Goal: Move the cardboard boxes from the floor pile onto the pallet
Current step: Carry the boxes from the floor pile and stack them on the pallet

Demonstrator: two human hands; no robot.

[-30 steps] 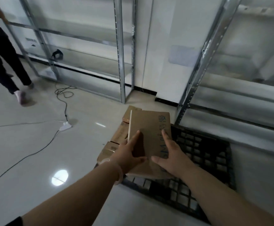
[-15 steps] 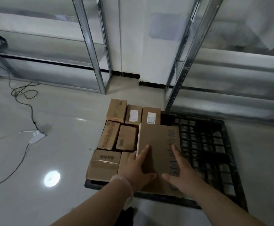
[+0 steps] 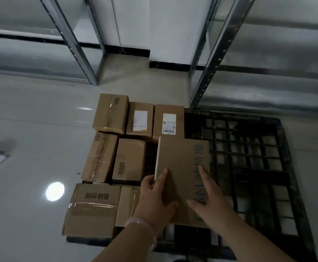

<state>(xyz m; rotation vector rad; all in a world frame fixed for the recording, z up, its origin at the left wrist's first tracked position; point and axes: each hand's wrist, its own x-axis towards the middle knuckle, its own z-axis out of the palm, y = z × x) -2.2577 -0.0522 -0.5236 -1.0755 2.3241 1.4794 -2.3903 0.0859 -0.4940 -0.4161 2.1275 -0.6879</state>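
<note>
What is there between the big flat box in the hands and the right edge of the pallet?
Nothing: in the head view, right of the flat box, only the pallet's bare black grid shows, with no boxes on it.

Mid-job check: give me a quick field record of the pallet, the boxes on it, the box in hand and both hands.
pallet: black grid pallet on the floor, right part bare
boxes placed: seven cardboard boxes packed on its left part
labels: the back two carry white labels
box in hand: flat box with blue print, over the pallet's middle
left hand: grips the box's left edge
right hand: flat on its top
release: not yet
</note>
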